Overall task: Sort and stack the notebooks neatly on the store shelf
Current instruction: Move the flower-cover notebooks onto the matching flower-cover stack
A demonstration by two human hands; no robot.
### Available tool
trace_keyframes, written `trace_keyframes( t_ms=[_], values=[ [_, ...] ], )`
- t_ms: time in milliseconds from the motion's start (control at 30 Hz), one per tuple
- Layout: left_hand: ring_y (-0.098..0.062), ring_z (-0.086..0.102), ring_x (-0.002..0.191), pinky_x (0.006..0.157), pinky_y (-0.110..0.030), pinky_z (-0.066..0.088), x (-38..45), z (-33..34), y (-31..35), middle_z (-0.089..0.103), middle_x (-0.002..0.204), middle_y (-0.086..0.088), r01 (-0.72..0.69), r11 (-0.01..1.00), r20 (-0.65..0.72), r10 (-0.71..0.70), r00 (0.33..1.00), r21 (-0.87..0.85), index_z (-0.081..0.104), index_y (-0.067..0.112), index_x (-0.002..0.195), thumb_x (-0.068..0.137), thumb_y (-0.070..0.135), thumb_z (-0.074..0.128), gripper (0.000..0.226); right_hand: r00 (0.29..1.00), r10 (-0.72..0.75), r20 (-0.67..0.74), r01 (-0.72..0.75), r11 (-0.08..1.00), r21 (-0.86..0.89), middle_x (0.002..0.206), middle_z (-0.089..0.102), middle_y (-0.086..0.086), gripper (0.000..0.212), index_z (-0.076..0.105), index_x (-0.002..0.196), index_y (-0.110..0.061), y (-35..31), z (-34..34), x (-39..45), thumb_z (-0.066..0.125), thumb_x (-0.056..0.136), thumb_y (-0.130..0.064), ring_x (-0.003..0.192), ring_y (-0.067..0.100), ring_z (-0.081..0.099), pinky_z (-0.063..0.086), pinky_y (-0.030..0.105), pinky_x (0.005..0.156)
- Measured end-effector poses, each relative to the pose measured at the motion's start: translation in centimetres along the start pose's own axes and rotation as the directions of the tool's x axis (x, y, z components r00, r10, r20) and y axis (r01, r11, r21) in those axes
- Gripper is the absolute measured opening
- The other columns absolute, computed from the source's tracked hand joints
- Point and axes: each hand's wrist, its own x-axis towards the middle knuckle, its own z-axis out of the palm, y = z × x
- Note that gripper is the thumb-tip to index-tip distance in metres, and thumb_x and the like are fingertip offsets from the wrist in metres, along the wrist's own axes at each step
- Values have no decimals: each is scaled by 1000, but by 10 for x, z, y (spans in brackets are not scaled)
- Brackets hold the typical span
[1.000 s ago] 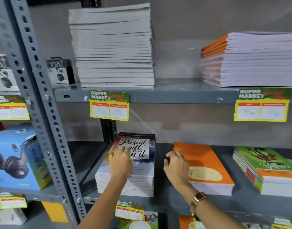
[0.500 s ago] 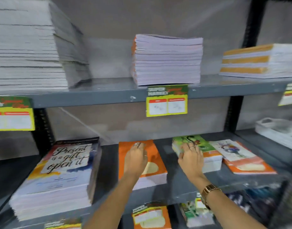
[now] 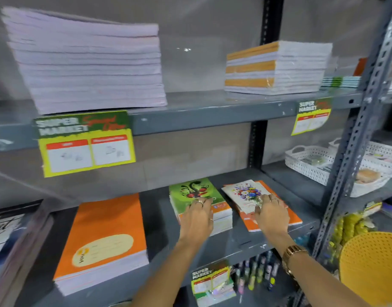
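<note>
Left hand lay flat, fingers spread, on the green notebook stack, grasping nothing. Right hand pressed open on the floral notebook, at 3 o'clock of green. Both sat on the middle shelf; orange stack at 9 o'clock.

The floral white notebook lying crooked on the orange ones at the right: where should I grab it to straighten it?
Probably by its near edge, coming from the front. The floral white notebook lies flat and skewed on the thin orange notebook pile, and the right hand already rests on its near end, fingers on the cover.
</note>
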Motion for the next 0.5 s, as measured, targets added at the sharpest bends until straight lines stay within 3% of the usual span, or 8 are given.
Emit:
trace_keyframes(
  t_ms=[167,233,333,400,500],
  values=[
    [-29,46,130,112,-44,33,6,49,34,52,138,-13,-130,991,42,130,991,8,47,6,132,92,19,48,42,981,146,131,-157,984,83,132,48,16,44,47,125,-2,37,15,30,53,89,-27,120,33,44,43,39,96],
    [-25,36,138,115,-50,19,6,66,42,44,146,-10,-219,971,134,206,969,96,39,8,138,95,28,42,48,961,195,195,-220,969,115,134,45,18,45,45,125,0,47,21,41,52,91,-29,124,35,41,40,42,100],
    [-20,3,147,116,-41,-12,7,85,48,11,159,-8,-399,911,343,343,875,107,10,9,147,99,36,28,58,937,228,265,-266,957,115,140,38,19,51,44,127,1,56,28,54,50,92,-35,128,36,37,39,44,101],
    [-19,-7,147,114,-38,-18,6,95,52,-1,160,-8,-403,914,423,347,837,50,0,9,148,98,42,26,65,923,247,295,-282,956,82,147,29,19,58,42,130,1,58,32,62,51,91,-41,130,36,34,40,44,101],
    [-20,-11,147,118,-35,-13,4,105,54,-7,159,-10,-313,950,450,280,848,-2,-5,7,147,95,53,26,77,897,291,333,-338,936,93,149,23,20,67,42,132,1,57,35,72,56,86,-46,131,37,31,39,43,102]
  ],
)
